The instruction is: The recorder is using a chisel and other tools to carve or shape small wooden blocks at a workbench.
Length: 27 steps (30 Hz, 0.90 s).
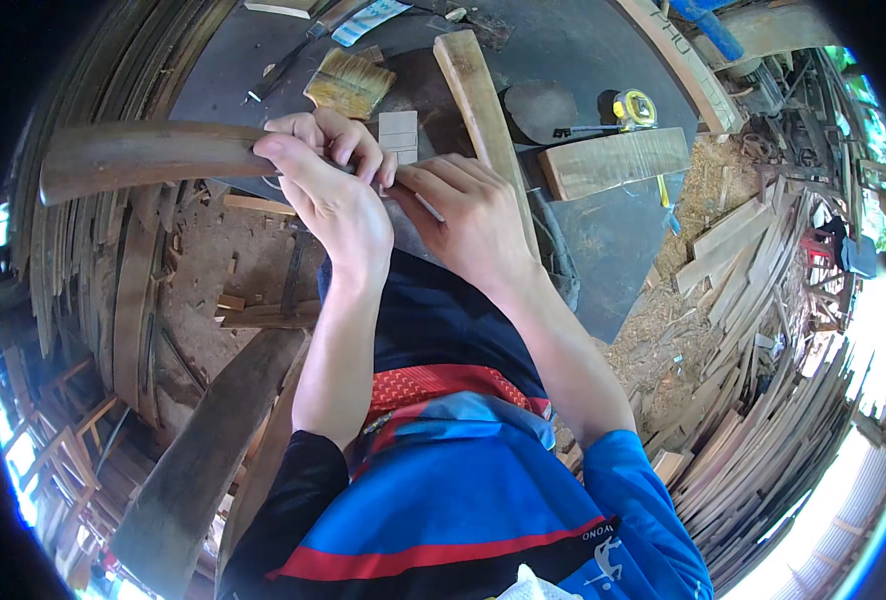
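A long brown wooden piece, smooth and flared at its far left end, lies sideways in my left hand. The fingers of that hand are wrapped round its right end, with the thumb along the top. My right hand is closed beside it, its fingertips meeting those of the left. A thin pale rod sticks out under my right fingers; its other end is hidden. Just beyond the hands, a pale card marked into rectangles lies on the dark tabletop.
On the table are a wide paintbrush, a wooden bar, a thick wood block and a yellow tape measure. Stacked planks stand at left; more boards lie at right, beside wood shavings.
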Motion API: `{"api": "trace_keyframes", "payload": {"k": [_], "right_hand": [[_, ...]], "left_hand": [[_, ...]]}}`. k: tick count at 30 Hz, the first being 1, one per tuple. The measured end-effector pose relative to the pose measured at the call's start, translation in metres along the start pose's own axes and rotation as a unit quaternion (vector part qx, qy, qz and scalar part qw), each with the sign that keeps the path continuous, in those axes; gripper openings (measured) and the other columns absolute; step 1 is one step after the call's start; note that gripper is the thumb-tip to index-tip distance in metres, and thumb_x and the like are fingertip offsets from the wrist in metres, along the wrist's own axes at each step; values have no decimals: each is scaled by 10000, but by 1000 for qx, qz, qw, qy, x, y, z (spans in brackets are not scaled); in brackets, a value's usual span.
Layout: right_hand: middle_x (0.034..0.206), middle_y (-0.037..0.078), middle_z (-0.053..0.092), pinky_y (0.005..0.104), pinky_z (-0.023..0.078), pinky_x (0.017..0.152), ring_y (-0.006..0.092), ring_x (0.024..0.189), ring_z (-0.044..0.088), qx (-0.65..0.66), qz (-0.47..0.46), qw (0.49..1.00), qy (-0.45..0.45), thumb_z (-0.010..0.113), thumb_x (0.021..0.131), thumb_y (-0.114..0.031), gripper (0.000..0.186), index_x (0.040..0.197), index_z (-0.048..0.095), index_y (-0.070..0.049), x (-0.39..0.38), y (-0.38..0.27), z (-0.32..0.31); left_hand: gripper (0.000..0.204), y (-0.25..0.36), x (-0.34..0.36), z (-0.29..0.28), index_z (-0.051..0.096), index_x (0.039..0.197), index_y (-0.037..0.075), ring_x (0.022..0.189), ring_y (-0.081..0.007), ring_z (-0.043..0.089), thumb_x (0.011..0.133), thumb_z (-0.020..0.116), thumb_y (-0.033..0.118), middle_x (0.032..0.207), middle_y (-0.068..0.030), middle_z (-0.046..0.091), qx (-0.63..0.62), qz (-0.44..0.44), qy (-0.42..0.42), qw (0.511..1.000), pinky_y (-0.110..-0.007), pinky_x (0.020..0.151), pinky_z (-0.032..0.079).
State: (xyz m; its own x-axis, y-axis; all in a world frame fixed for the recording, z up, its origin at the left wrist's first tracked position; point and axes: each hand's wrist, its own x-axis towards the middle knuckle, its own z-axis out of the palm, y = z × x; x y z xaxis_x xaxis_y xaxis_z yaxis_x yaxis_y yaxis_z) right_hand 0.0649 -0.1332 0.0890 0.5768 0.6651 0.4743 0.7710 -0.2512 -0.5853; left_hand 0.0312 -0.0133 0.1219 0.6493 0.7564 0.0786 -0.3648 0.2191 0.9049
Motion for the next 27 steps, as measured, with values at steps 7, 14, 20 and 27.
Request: {"api": "trace_keyframes", "payload": {"k": [7,14,20,27], "right_hand": [[946,142,753,372,582,667,315,757,729,61,37,995,66,760,877,-44,207,1081,734,-16,10,15,-1],[881,164,731,386,564,651,331,730,711,124,84,989,1,721,910,-66,174,1077,747,-28,1,42,-9],[947,144,750,389,577,712,329,803,729,145,134,980,-14,749,905,-104,172,1056,743,-23,0,48,-11],[1121,147,667,455,527,925,376,1071,637,-1,155,984,93,773,882,-147,348,1188,629,-61,-34,41,-39]], "left_hand": [[224,-30,4,-35,421,1251,40,974,-201,591,1108,390,210,1049,-112,586,74,113,-182,974,-353,936,479],[380,-49,15,-53,394,1373,7,1124,-219,659,1033,563,-18,1193,-202,696,103,48,-302,946,-353,990,505],[258,-53,23,-52,493,1237,-14,959,-140,694,1011,618,-13,1103,-144,737,170,49,-305,936,-266,849,552],[207,-62,39,-80,410,1198,4,1121,-339,691,1034,527,-44,1150,-254,659,123,46,-278,952,-495,919,639]]}}
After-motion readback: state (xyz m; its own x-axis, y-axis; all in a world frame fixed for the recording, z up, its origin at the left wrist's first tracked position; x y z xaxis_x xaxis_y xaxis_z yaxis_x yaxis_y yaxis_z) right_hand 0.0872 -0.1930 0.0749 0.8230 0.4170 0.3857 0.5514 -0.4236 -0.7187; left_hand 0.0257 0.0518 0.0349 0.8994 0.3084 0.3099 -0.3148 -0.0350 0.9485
